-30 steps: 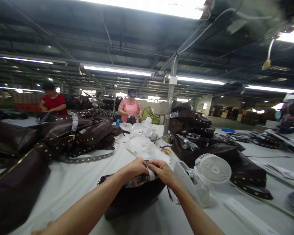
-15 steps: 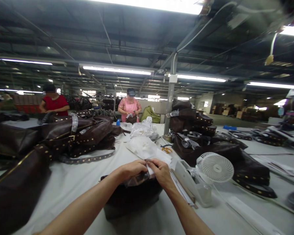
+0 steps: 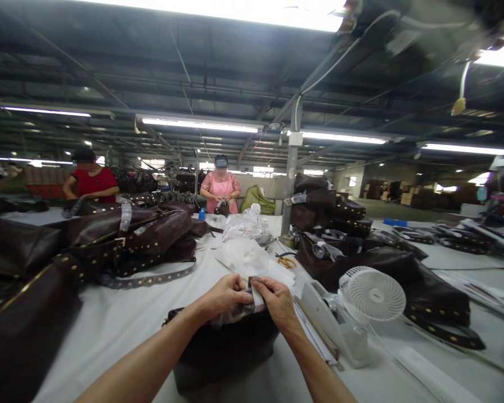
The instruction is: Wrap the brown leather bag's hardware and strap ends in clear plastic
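Observation:
A dark brown leather bag [image 3: 227, 355] stands on the table right in front of me, under both hands. Over its top, my left hand [image 3: 224, 295] is closed on crumpled clear plastic wrapping [image 3: 225, 318]. Close beside it, my right hand [image 3: 278, 302] pinches a small brown leather strap end [image 3: 254, 281] between thumb and fingers. A white strip [image 3: 258, 302] hangs below that strap end, between the two hands. What lies under the left fingers is partly hidden.
Studded brown bags [image 3: 121, 235] are piled at left, with more [image 3: 386, 268] at right. A white fan [image 3: 372, 294] stands near my right arm. Beyond my hands lie orange-handled pliers [image 3: 286, 261] and heaped clear plastic [image 3: 247, 226]. Two co-workers, one in a pink apron [image 3: 222, 193], are across the table.
My hands have drawn slightly apart, and more of the brown strap end and white strip shows between them. The view has shifted a little.

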A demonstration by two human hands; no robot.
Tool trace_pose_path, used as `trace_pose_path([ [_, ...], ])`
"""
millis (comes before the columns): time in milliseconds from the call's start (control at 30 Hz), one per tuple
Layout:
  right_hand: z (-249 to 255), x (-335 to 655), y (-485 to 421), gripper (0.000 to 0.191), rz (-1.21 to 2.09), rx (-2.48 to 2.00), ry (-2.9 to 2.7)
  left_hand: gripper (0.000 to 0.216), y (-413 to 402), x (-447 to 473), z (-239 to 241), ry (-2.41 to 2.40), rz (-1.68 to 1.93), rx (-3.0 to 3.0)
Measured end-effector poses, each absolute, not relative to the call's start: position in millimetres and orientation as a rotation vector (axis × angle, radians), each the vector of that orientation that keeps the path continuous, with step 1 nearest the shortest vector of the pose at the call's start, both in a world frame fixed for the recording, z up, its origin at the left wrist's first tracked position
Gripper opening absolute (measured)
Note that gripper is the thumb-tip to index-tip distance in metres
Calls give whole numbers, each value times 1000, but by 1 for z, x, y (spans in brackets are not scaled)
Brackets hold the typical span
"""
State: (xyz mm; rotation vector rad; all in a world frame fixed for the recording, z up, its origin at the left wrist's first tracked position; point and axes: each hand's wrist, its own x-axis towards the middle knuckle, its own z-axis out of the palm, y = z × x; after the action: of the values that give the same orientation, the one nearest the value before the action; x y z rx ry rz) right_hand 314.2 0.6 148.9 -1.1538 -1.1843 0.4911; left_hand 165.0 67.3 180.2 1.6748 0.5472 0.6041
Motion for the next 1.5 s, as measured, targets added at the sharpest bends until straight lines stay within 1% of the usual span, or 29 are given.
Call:
trace_pose_path([
  [100,148,314,3,26,515,-1141,-1170,35,73,165,178,570,537,1682],
  [233,146,314,6,28,518,-1138,-1156,29,77,166,180,495,335,1729],
  [433,148,321,9,19,479,-1151,-1142,24,68,173,183,584,397,1694],
  [533,147,322,12,20,445,-1157,-1121,23,65,173,184,575,412,1705],
  [700,142,320,19,35,481,-1166,-1143,21,70,175,179,662,404,1693],
  [833,146,327,20,29,529,-1214,-1248,17,71,180,175,683,450,1689],
  [1000,164,347,18,22,571,-1304,-1463,14,66,179,178,699,481,1687],
  [1167,170,356,16,15,602,-1360,-1665,23,66,176,180,575,434,1716],
  [1233,169,352,15,16,551,-1387,-1677,23,68,175,180,542,408,1751],
  [1400,166,335,10,14,299,-1428,-1603,17,71,173,180,577,408,1841],
  [1500,161,328,8,16,246,-1426,-1550,15,68,175,176,599,426,1801],
])
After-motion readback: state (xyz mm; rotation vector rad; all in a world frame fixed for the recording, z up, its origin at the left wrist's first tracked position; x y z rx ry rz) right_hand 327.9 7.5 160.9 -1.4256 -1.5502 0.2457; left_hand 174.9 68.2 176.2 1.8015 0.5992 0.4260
